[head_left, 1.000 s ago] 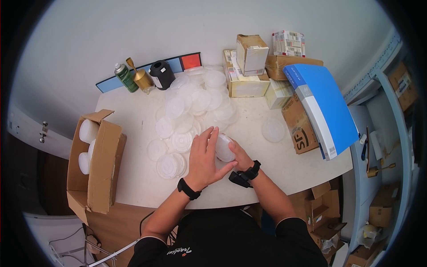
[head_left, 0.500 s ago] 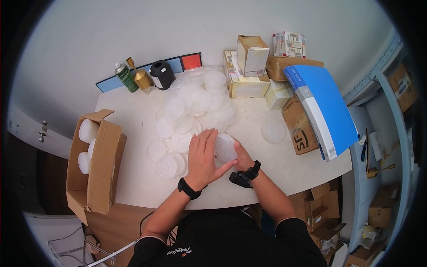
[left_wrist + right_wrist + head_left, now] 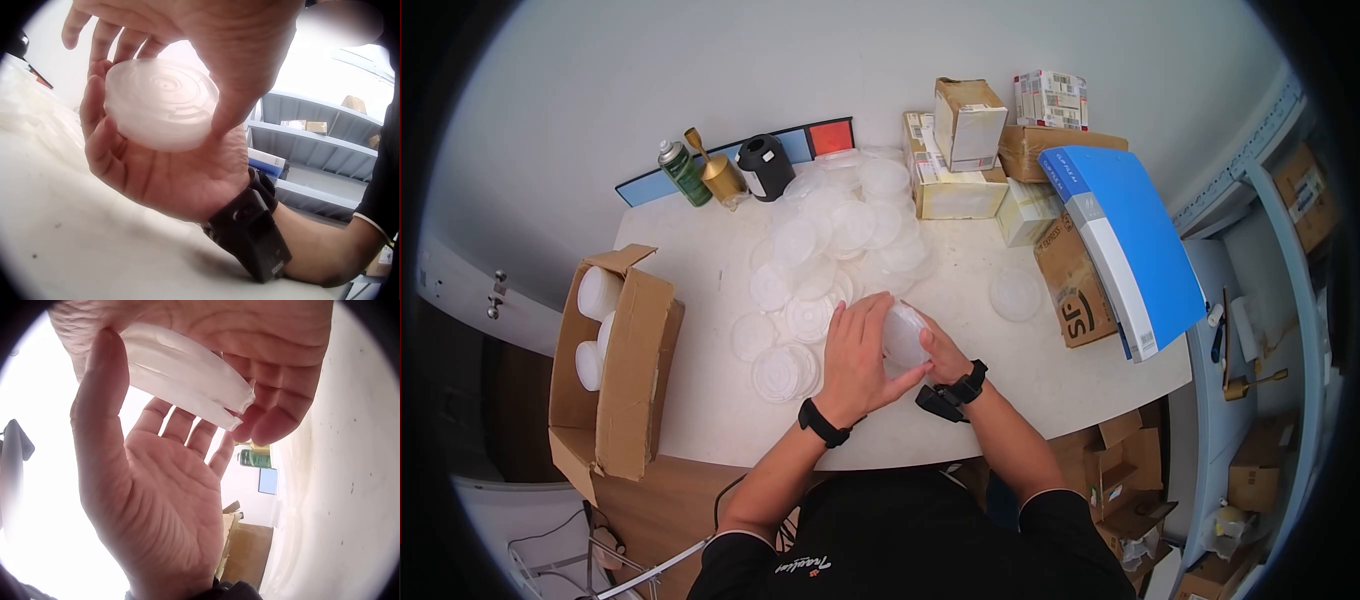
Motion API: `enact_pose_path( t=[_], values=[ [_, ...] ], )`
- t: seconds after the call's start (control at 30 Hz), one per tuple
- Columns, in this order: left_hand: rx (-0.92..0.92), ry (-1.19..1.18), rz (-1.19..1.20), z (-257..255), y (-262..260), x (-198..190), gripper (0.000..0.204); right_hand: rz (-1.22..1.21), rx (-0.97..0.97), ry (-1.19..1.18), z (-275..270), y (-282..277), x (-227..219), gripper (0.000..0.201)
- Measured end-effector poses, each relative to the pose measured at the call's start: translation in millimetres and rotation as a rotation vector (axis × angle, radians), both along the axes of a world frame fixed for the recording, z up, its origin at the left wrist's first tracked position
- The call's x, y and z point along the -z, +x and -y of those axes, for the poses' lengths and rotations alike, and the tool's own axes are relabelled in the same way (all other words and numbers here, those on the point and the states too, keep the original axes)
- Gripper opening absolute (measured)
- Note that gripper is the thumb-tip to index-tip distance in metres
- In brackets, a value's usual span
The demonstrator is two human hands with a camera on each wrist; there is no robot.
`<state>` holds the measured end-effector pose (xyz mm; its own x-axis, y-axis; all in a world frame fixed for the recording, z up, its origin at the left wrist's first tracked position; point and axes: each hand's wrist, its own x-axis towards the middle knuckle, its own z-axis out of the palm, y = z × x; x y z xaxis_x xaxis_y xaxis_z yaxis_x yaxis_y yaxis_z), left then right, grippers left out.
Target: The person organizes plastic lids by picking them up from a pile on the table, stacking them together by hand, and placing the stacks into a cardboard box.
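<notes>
Between both hands, over the front of the table, is a short stack of round translucent plastic lids (image 3: 903, 338). My right hand (image 3: 945, 356) grips the stack from its right side, fingers curled round its edge. On the other side my left hand (image 3: 856, 358) stands with its fingers extended around the stack, thumb reaching toward the right palm. The left wrist view shows ring ridges on the top lid (image 3: 164, 94), tilted within the right fingers. In the right wrist view the stack (image 3: 181, 374) appears edge-on, above the left palm (image 3: 175, 494).
Many loose lids (image 3: 850, 225) spread over the table's middle; a small lid pile (image 3: 780, 373) lies front left. A cardboard box (image 3: 635, 370) with white tubs stands left. Boxes (image 3: 970, 140) and a blue binder (image 3: 1135, 240) are right, a lone lid (image 3: 1014, 293) nearby. Bottles stand behind.
The lid stack has tilted and turned slightly between the hands. The left fingers have lowered a little, and the right fingers and thumb have shifted on the edge.
</notes>
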<state>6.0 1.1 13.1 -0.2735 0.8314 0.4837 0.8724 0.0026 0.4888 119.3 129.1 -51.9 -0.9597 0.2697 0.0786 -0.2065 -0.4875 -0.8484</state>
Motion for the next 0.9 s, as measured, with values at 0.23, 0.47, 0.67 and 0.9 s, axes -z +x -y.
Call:
enact_pose_path(
  t=[0.23,0.47,0.67,0.9],
  values=[
    [0.002,0.018,0.017,0.6,-0.2,2.9,0.091,-0.030,0.031,-0.063,1.8,-2.0,6.6,0.085],
    [0.000,0.037,0.029,1.3,0.5,4.3,0.092,-0.054,0.056,-0.046,1.1,-3.7,-3.7,0.073],
    [0.008,0.065,0.042,1.4,-0.1,1.9,0.088,-0.056,0.090,-0.147,1.8,-4.1,-8.5,0.064],
    [0.010,0.085,0.055,1.8,1.2,0.9,0.086,-0.055,0.120,-0.156,-0.8,-4.3,-5.4,0.060]
  ],
)
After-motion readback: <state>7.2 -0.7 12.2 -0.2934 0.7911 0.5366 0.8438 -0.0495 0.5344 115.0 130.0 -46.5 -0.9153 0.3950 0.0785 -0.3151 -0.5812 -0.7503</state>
